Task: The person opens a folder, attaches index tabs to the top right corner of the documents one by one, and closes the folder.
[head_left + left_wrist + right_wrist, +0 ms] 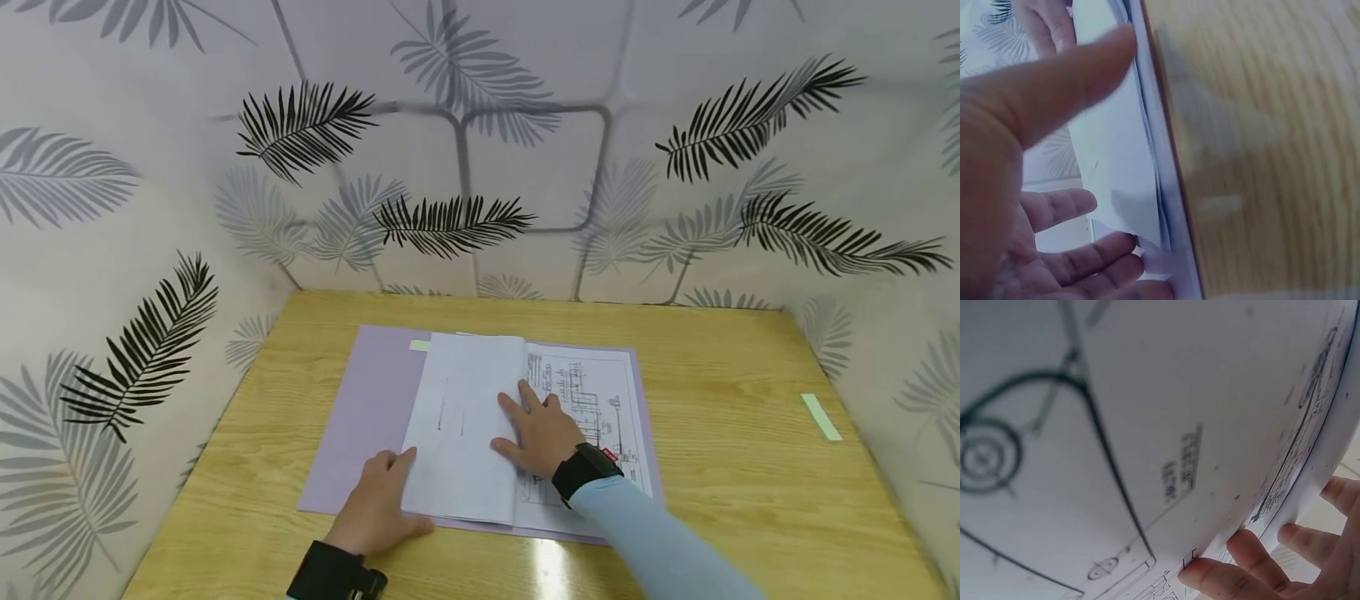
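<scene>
A purple folder point(378, 392) lies spread on the table with white sheets inside. Its turned-over page point(465, 450) is mostly blank with two thin lines, while the sheet on the right carries a technical drawing point(585, 392). My right hand point(543, 433) rests with spread fingers across the fold between them. At the near left corner of the blank page is my left hand point(378, 504), its fingers along the page's left side. In the left wrist view the thumb point(1079, 78) reaches straight to the folder's near edge. Lines of the drawing point(1110, 444) fill the right wrist view, beside my fingertips.
The folder lies on a wood-grain table point(727, 417). A pale green strip point(821, 417) is stuck near the table's right edge, and a smaller green tab point(420, 345) shows at the folder's far side. Leaf-patterned wall covering point(525, 167) borders the table at the back and sides.
</scene>
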A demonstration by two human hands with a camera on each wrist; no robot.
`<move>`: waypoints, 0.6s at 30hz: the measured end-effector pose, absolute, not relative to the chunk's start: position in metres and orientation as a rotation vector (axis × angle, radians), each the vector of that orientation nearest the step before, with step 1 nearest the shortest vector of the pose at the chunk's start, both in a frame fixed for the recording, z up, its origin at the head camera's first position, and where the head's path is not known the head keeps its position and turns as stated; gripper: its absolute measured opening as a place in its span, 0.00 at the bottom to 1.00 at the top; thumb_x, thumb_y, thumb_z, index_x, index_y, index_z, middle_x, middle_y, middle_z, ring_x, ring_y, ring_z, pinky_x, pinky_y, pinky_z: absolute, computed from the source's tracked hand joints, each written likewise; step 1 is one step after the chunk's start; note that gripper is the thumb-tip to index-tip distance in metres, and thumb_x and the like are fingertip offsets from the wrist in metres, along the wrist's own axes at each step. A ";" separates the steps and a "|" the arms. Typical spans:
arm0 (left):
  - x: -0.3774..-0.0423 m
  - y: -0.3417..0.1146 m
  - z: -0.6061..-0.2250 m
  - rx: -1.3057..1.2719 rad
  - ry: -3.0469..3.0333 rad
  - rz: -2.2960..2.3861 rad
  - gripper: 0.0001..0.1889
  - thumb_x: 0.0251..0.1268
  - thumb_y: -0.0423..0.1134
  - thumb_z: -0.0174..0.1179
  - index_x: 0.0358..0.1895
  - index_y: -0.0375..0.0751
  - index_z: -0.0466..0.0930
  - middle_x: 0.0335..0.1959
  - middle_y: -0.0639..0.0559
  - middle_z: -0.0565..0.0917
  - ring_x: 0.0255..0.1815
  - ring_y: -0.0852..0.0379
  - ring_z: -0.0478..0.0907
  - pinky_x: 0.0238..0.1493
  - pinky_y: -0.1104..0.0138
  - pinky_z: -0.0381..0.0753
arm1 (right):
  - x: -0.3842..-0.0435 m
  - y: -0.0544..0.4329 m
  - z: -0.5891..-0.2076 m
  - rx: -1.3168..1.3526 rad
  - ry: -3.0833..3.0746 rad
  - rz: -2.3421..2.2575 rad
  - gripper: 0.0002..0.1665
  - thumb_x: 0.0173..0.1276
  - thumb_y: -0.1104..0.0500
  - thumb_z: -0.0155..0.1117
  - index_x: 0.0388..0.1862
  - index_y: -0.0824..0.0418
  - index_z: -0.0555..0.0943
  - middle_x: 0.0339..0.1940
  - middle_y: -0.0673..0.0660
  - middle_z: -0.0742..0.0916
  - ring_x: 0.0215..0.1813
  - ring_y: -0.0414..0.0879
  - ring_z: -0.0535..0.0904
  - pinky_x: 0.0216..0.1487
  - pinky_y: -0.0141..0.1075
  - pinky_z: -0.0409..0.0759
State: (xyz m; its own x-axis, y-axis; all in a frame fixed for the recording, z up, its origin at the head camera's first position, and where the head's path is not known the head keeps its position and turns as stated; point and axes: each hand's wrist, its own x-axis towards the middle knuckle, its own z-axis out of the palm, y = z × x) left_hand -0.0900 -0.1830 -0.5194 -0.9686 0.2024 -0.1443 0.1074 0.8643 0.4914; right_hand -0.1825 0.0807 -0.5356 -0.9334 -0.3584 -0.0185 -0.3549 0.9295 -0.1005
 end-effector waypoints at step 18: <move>-0.085 -0.172 -0.522 0.230 2.971 0.615 0.51 0.37 0.56 0.78 0.67 0.34 0.68 0.50 0.40 0.70 0.48 0.47 0.67 0.43 0.59 0.76 | -0.175 0.079 -0.518 -0.526 3.026 -0.188 0.46 0.62 0.26 0.53 0.75 0.44 0.63 0.75 0.56 0.63 0.60 0.66 0.71 0.40 0.49 0.83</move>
